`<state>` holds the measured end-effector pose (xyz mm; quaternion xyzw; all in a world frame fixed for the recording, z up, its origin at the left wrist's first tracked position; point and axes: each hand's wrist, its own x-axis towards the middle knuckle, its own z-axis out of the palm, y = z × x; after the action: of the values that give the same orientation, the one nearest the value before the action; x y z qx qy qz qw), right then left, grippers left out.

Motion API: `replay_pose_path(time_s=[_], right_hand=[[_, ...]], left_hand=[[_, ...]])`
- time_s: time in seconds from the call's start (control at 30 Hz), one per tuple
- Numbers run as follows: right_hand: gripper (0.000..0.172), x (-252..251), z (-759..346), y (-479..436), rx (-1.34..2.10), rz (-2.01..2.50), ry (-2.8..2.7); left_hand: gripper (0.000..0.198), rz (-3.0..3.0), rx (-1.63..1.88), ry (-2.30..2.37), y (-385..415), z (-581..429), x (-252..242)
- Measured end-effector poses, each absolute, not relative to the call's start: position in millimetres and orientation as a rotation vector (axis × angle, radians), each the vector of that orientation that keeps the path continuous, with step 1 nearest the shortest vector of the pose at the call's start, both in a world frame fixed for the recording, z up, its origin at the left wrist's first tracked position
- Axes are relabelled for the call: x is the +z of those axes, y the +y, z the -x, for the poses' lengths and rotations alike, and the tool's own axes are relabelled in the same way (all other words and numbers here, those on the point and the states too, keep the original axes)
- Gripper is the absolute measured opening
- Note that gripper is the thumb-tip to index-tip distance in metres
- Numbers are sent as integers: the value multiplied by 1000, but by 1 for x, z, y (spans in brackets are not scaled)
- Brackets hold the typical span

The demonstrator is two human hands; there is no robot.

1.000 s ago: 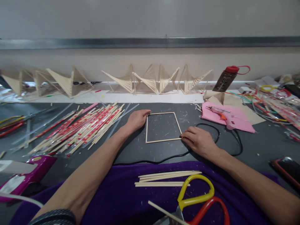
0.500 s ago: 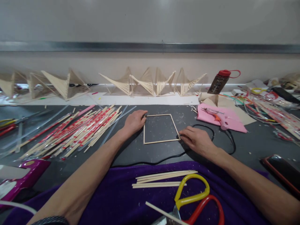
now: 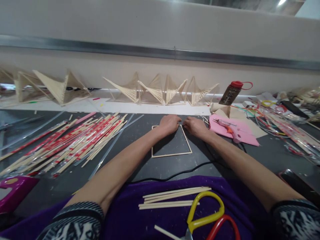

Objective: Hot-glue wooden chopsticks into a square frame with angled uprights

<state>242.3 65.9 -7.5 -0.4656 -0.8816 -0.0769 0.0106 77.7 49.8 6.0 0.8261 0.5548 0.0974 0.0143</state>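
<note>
A square frame of thin wooden sticks [image 3: 172,155] lies flat on the dark grey table. My left hand [image 3: 169,124] reaches over its far side, fingers closed at the far right corner and covering most of the far stick. From the other side, my right hand [image 3: 196,127] has its bent fingers pinched at that same corner. The fingertips of both hands almost meet there. Closer to me, several loose wooden sticks [image 3: 172,194] rest on a purple cloth [image 3: 125,213], beside scissors with a yellow and a red handle [image 3: 206,218].
Bundles of wrapped sticks [image 3: 87,143] spread on the left. Stick models with twisted surfaces [image 3: 152,91] line the white ledge. A pink glue gun [image 3: 235,135] sits on pink material at right, its black cord [image 3: 180,171] crossing the table. A bottle [image 3: 230,93] stands behind.
My left hand has moved right from the far left corner to the far right corner. My right hand has gone from the near right corner up to the far right one.
</note>
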Motion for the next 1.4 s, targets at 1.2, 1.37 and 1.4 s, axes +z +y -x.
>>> replay_pose_path(time_s=[1.2,1.37,1.4], right_hand=[[36,-5,-247,57,-295,1409,-2652],[35,-20,-238,51,-290,1469,-2700],[34,-23,-238,50,-290,1465,-2701]], left_hand=[[33,-2379,560,1947,10,28,-5],[36,-2311,544,2015,3,24,-6],[37,-2290,546,2025,3,22,-6]])
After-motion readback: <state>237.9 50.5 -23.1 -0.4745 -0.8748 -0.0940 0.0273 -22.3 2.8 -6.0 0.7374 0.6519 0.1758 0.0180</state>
